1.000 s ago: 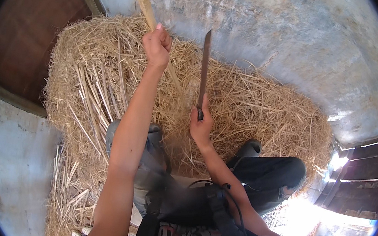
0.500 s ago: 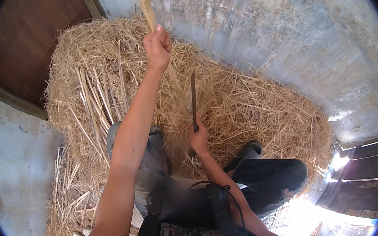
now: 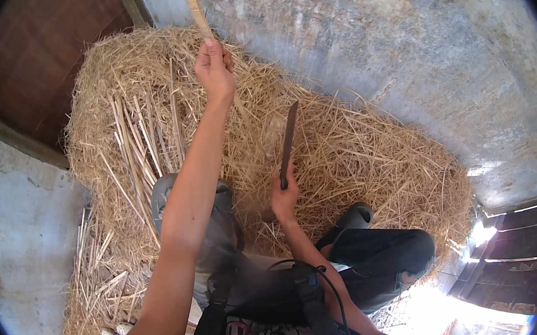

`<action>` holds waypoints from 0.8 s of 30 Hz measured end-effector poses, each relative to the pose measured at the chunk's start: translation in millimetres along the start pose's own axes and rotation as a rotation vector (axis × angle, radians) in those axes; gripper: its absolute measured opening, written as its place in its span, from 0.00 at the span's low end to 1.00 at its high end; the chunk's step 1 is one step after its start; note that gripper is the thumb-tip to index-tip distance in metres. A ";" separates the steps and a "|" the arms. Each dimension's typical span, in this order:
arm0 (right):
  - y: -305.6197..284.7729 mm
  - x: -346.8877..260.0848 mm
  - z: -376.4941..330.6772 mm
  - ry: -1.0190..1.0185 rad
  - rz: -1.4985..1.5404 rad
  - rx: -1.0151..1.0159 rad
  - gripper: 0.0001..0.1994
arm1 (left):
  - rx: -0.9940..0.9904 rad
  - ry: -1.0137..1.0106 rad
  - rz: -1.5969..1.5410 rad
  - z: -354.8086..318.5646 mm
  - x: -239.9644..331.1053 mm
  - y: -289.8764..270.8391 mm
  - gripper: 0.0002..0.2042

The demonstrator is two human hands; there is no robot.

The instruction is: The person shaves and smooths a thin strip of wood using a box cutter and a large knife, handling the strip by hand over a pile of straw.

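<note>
My left hand [image 3: 215, 72], arm stretched out, is closed around a pale flat strip of split bamboo or wood [image 3: 199, 16]. One end sticks up past my fingers toward the wall; the other runs down behind the hand over the straw. In my right hand [image 3: 284, 200], nearer to my body, is a long dark-bladed knife [image 3: 289, 137] held by its handle, the blade pointing away from me. The blade is to the right of the strip and apart from it. Beneath both hands spreads a heap of dry straw and shavings [image 3: 363, 141].
Several long thin strips [image 3: 133, 137] lie on the heap at left. A grey wall [image 3: 373, 41] curves behind it, with a brown panel [image 3: 39, 45] at far left and dark slats [image 3: 515, 249] at right. My grey boot [image 3: 356, 216] rests against the straw.
The strip and my left hand have shifted slightly left, and the hand has turned. My right hand has swung the knife a little to the right, its blade now nearly upright in the picture.
</note>
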State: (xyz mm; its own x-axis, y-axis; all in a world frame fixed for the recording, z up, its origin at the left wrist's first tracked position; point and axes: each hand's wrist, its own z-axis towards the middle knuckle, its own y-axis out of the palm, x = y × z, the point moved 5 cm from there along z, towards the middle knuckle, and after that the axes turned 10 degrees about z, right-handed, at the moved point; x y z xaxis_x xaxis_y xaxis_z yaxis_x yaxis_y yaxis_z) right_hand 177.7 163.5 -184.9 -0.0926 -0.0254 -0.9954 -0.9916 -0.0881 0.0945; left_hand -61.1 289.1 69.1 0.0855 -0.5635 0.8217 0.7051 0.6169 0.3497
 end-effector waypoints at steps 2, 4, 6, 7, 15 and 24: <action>-5.1 12.6 5.4 0.043 -0.029 -0.051 0.31 | -0.064 0.063 0.028 -2.5 3.1 2.7 0.21; -8.0 21.4 7.7 0.101 -0.051 -0.100 0.31 | -0.076 0.112 0.047 -5.5 5.6 4.1 0.20; -7.3 19.5 9.2 0.153 -0.085 -0.147 0.32 | -0.038 0.147 0.054 -7.6 11.0 7.0 0.20; -7.0 18.0 10.4 0.168 -0.112 -0.173 0.32 | -0.046 0.165 0.050 -7.2 14.0 9.3 0.21; 2.1 17.3 4.3 0.222 -0.209 -0.293 0.32 | -0.018 0.234 0.128 -19.6 -2.6 25.3 0.20; -9.1 5.8 37.5 0.178 -0.305 -0.253 0.30 | -0.060 0.262 0.042 -14.3 -14.2 40.5 0.23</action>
State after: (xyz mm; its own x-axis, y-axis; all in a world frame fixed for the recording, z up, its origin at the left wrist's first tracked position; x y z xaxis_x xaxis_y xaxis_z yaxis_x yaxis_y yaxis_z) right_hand 182.8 201.5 -192.2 0.2398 -0.1295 -0.9622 -0.9159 -0.3589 -0.1799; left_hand -23.6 314.3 65.2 0.2894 -0.6659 0.6876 0.7367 0.6136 0.2842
